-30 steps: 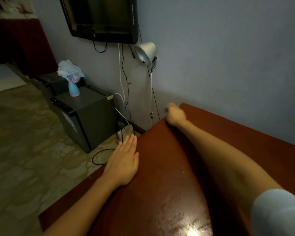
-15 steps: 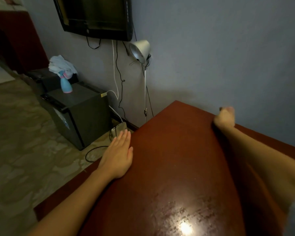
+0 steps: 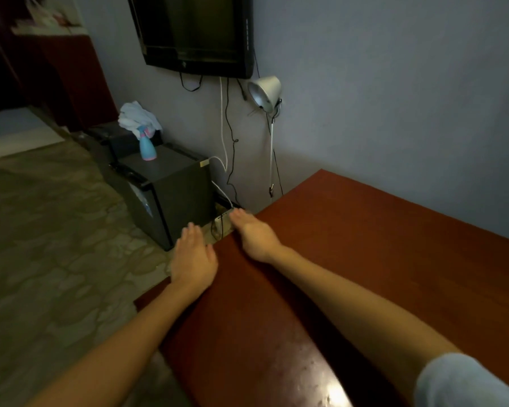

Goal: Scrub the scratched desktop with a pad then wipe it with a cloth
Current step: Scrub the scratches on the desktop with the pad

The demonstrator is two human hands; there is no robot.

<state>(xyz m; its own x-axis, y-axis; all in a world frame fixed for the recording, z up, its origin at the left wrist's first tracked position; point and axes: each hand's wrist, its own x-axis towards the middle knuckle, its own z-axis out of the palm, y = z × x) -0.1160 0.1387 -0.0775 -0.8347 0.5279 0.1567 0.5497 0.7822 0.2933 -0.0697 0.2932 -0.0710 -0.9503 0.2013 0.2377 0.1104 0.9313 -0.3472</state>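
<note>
The reddish-brown table (image 3: 350, 259) fills the lower right of the view. Its left edge runs on a slant from the near corner up and right to the far corner at the wall, and its back edge lies along the wall, running off the right of the view. How far it reaches to the right is cut off, so its long axis cannot be told. A bright patch of glare sits on the near part of the top.

The left hand (image 3: 193, 257) lies flat, palm down, on the table's left edge. Its grip is released: the fingers are straight and together, pointing away from the person and reaching out past the edge over the floor (image 3: 41, 245).

The right hand (image 3: 254, 235) rests on the same edge, just beyond the left hand and apart from it, its fingers pointing up and left across the edge. It is blurred. Whether its grip holds anything cannot be told.

A white cloth (image 3: 137, 117) lies bunched on a dark box by the wall, well apart from the table, just behind an upright blue spray bottle (image 3: 146, 148) on a black cabinet (image 3: 165, 195).
</note>
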